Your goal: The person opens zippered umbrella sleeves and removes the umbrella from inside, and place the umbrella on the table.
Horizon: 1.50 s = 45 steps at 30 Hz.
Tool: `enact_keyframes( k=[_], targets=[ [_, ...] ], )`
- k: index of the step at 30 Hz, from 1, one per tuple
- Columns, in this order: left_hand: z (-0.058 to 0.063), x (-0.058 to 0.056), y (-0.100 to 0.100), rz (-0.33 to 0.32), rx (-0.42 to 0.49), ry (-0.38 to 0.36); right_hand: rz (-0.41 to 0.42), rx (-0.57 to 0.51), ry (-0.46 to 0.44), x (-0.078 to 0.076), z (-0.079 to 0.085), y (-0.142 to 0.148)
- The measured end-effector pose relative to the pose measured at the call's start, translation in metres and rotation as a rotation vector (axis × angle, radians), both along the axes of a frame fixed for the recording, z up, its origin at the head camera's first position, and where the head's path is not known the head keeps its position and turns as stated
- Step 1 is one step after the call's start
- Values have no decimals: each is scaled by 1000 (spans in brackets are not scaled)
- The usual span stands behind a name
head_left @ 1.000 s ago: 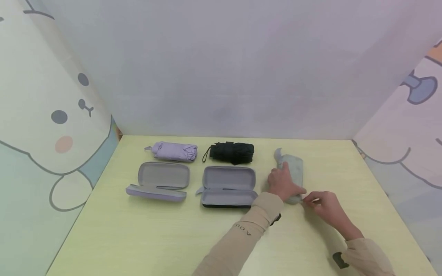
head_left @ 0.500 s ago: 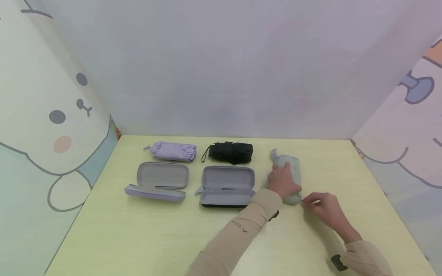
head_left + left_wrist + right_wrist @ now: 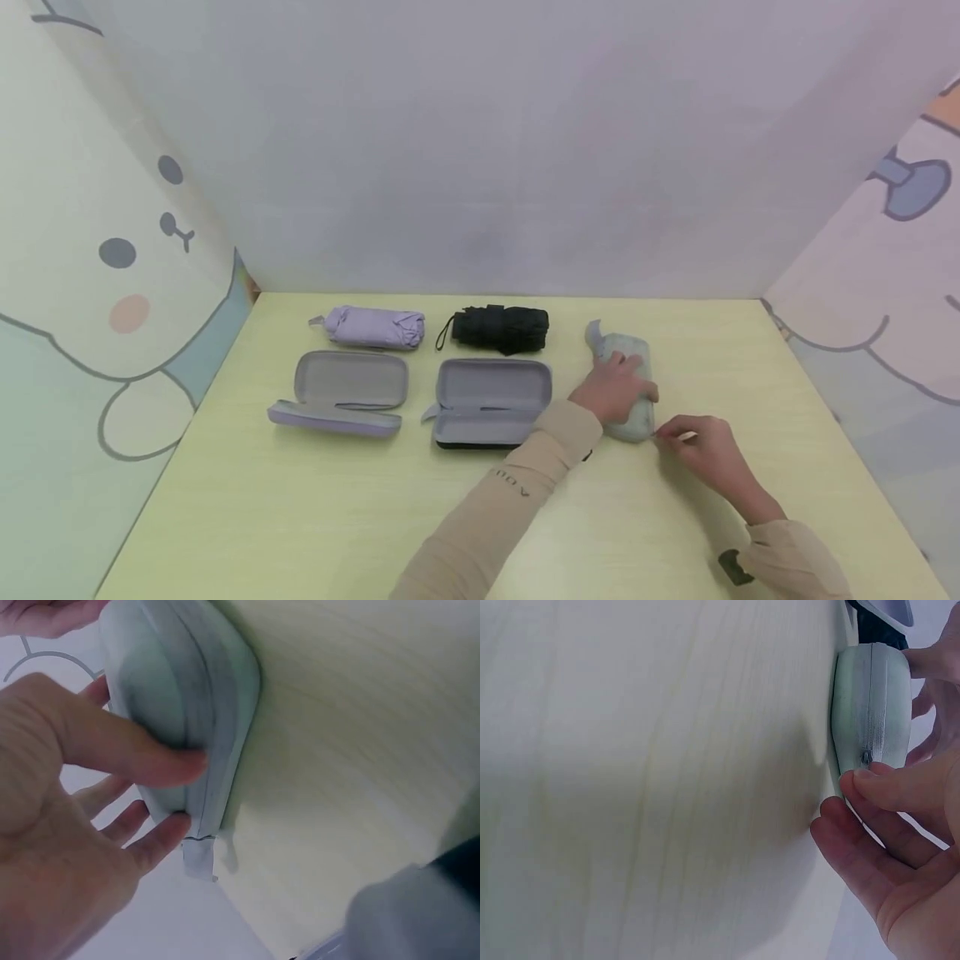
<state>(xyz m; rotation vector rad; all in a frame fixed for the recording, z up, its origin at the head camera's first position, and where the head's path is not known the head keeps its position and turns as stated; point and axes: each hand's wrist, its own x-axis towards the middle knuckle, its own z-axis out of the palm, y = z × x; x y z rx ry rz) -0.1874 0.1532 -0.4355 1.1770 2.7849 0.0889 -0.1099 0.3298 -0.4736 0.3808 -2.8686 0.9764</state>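
Observation:
A pale green zip case [image 3: 637, 423] lies closed-looking at the right of the table, a fabric loop at its far end. My left hand [image 3: 611, 387] holds it across its width from above. In the left wrist view, the thumb [image 3: 169, 766] lies against the zip seam and other fingertips touch the case near its loop [image 3: 199, 859]. At the near right corner, my right hand [image 3: 708, 454] pinches the small zipper pull between thumb and index finger. The right wrist view shows the zip slider [image 3: 867, 757] just beyond that pinch; the pull itself is mostly hidden.
Left of the green case lies an open black case [image 3: 495, 385] with grey lining, and farther left an open lilac case [image 3: 335, 419]. Behind them are a folded black umbrella [image 3: 501, 329] and a folded lilac umbrella [image 3: 375, 327]. A wall [image 3: 510, 167] stands behind the table.
My left hand has moved slightly away along the green case, its thumb now higher on the right edge. The case's far end has swung slightly left. My right hand stays at the corner.

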Motion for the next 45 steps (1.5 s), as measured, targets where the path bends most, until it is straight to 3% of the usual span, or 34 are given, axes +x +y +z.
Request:
enact_keyframes(
  k=[9,24,32,45],
  targets=[
    [6,-5,0,84,10,-81,-14,-15,-14,2,1,1],
    [7,-5,3,137,-9,-78,-55,-23,-35,9,-5,9],
    [8,-4,4,170,14,-95,-48,-50,7,12,-7,9],
    [7,-3,6,185,33,-112,-80,-65,-47,25,-4,-11]
  ],
)
